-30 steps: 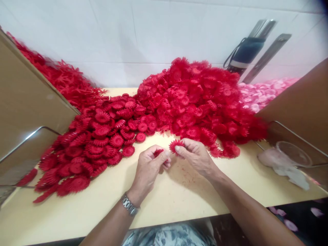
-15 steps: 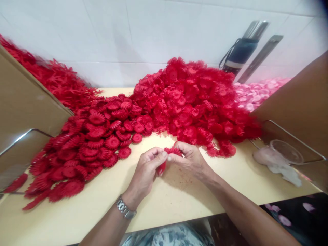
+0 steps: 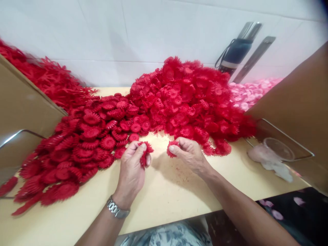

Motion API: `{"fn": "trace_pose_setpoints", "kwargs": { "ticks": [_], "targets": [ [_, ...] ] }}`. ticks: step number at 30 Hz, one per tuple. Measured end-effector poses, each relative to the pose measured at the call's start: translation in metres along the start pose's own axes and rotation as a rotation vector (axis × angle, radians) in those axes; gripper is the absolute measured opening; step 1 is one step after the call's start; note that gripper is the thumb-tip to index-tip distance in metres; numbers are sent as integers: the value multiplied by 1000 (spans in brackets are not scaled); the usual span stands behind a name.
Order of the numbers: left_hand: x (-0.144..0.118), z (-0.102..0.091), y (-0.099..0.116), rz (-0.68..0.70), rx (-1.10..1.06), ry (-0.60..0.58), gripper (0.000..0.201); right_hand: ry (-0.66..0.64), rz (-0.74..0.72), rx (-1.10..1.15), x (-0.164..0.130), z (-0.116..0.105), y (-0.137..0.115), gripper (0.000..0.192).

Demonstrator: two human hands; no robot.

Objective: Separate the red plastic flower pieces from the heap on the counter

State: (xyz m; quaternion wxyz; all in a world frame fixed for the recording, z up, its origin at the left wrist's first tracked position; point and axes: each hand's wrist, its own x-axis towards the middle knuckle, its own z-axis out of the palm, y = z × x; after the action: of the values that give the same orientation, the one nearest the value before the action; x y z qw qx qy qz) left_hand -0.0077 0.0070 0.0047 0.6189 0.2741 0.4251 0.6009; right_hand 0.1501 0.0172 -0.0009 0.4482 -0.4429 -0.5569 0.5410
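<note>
A: Locating parts?

B: Left hand (image 3: 132, 167) pinching a red petal piece (image 3: 145, 152) between thumb and fingers; right hand (image 3: 188, 153) gripping a second red piece (image 3: 171, 149) at fingertips. Both hovering over the near table (image 3: 166, 194), just in front of the far red heap (image 3: 189, 99).

A: Handling?

B: Judging as light, thin, flexible plastic or fabric; fringed edges probably bending easily. Gripping near the centre, not the fringe.

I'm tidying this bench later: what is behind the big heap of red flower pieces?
Behind the red heap a white tiled wall shows, with a dark folded umbrella leaning on it and pink pieces beside. The tabletop beneath the heap is covered.
</note>
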Motion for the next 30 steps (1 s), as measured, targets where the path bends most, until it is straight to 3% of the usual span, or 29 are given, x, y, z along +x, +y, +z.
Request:
{"fn": "trace_pose_setpoints", "kwargs": {
  "ticks": [7,15,22,30],
  "targets": [
    [-5,4,-2,-117,130,-52,16,20,6,-77,-2,2,2,32],
    [-10,6,-7,-217,268,-249,15,-15,-21,-138,0,6,7,41],
    [-5,4,-6,-162,206,-123,10,-186,19,60,-3,3,-1,34],
    [-5,1,-5,-27,100,-81,8,-9,-47,-19,-3,0,-2,26]
  ]
}}
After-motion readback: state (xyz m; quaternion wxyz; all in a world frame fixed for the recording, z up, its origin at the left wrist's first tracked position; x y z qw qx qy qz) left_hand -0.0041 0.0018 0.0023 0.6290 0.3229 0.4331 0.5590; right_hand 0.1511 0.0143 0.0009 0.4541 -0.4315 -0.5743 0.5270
